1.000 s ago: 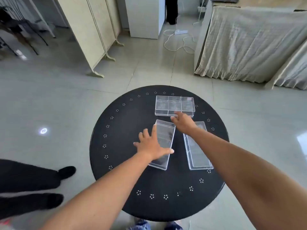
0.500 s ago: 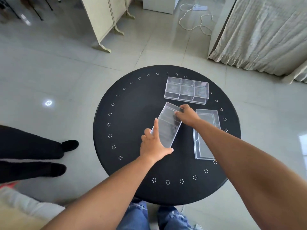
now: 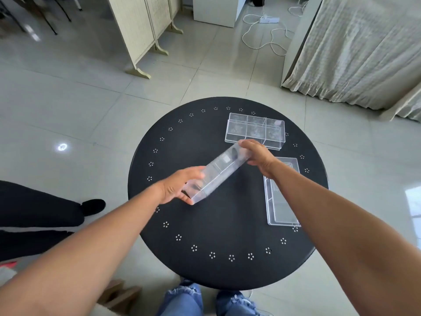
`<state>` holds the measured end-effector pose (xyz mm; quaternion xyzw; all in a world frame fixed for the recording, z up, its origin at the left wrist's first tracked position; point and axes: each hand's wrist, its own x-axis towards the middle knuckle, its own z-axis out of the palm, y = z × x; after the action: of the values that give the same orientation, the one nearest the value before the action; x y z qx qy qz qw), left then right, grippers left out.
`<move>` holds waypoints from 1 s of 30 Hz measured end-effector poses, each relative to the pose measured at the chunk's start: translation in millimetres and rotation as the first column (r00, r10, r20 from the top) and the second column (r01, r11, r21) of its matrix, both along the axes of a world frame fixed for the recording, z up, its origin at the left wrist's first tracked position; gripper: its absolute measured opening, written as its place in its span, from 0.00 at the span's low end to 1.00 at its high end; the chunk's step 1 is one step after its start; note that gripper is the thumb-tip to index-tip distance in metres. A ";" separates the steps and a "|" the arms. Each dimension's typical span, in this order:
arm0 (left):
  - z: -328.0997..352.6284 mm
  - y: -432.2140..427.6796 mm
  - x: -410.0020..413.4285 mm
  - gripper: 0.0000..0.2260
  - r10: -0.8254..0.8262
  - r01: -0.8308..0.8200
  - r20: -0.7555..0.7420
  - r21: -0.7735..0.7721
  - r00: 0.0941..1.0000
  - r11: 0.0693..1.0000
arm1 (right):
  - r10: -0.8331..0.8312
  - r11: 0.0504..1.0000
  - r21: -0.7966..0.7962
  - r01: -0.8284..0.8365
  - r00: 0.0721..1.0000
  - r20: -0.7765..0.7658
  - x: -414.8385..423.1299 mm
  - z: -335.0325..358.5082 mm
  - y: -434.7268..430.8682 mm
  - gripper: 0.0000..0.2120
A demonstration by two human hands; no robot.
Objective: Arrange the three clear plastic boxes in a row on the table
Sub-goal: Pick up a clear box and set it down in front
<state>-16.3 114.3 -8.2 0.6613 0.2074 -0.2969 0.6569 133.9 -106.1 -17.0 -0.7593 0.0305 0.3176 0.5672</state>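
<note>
Three clear plastic boxes are at a round black table [image 3: 227,224]. I hold the middle box [image 3: 218,173] up off the table, tilted on a diagonal. My left hand [image 3: 177,187] grips its near end and my right hand [image 3: 258,155] grips its far end. A divided clear box [image 3: 255,130] lies crosswise at the far side of the table. A third clear box [image 3: 281,197] lies lengthwise at the right, partly hidden by my right forearm.
Another person's dark trousers and shoe [image 3: 91,206] stand by the table's left edge. A folding screen [image 3: 141,30], a white cable [image 3: 264,39] and a cloth-draped table [image 3: 355,49] stand on the tiled floor beyond. My knees in jeans [image 3: 182,299] are below the near edge.
The middle box lay flat under both hands; now both hands have lifted it off the table and turned it to a steeper diagonal. The camera has tilted further down.
</note>
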 end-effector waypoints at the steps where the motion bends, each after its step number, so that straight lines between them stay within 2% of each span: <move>1: 1.7 7.4 2.0 0.30 0.007 -0.013 -0.050 -0.104 0.999 0.995 | 0.006 0.999 0.047 -0.005 1.000 -0.026 -0.2 -0.6 -1.3 0.22; 3: 2.4 21.4 6.7 0.34 -0.002 -0.048 -0.170 -0.292 0.985 0.955 | 0.031 0.984 0.175 -0.019 0.997 -0.066 -0.6 -5.0 -4.1 0.27; 5: 2.8 31.3 11.2 0.33 -0.050 -0.058 -0.236 -0.428 0.971 0.902 | 0.065 0.966 0.257 -0.039 0.994 -0.092 0.2 -9.2 -7.4 0.22; 7: 2.8 38.4 14.8 0.33 -0.067 -0.083 -0.277 -0.496 0.959 0.864 | 0.098 0.954 0.293 -0.062 0.989 -0.111 -0.2 -8.5 -7.7 0.19; 9: 0.9 43.4 17.6 0.35 -0.064 -0.117 -0.311 -0.529 0.948 0.840 | 0.104 0.959 0.274 -0.067 0.987 -0.122 -1.1 -9.8 -7.2 0.22; 11: -2.9 45.0 22.2 0.37 -0.029 -0.170 -0.344 -0.533 0.938 0.829 | 0.061 0.972 0.232 -0.035 0.992 -0.108 -1.3 -11.0 -7.4 0.18; 14: -11.0 43.0 30.9 0.39 0.190 -0.344 -0.375 -0.401 0.907 0.849 | -0.065 0.989 0.124 0.084 0.986 -0.152 -0.7 -17.0 -7.9 0.23; 17: -16.7 36.0 37.8 0.36 0.371 -0.457 -0.340 -0.220 0.864 0.862 | -0.133 0.991 -0.034 0.129 0.977 -0.167 -5.1 -24.1 -4.6 0.19; 20: -21.0 25.2 41.1 0.33 0.393 -0.414 -0.257 -0.029 0.883 0.910 | -0.163 0.980 -0.140 0.145 0.978 -0.132 -10.4 -32.2 0.2 0.23; 24: -37.1 18.3 44.2 0.28 0.410 -0.378 -0.132 0.215 0.903 0.901 | -0.196 0.960 -0.219 0.177 0.978 -0.068 -17.7 -41.5 5.5 0.18; 30: -44.4 12.3 44.6 0.29 0.415 -0.349 -0.096 0.390 0.905 0.852 | -0.241 0.927 -0.311 0.210 0.968 -0.066 -28.9 -55.7 7.2 0.25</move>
<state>28.3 126.6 -52.6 0.6876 0.4439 -0.1736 0.5477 105.0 -98.9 -72.7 -0.8109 0.1950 0.2806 0.4751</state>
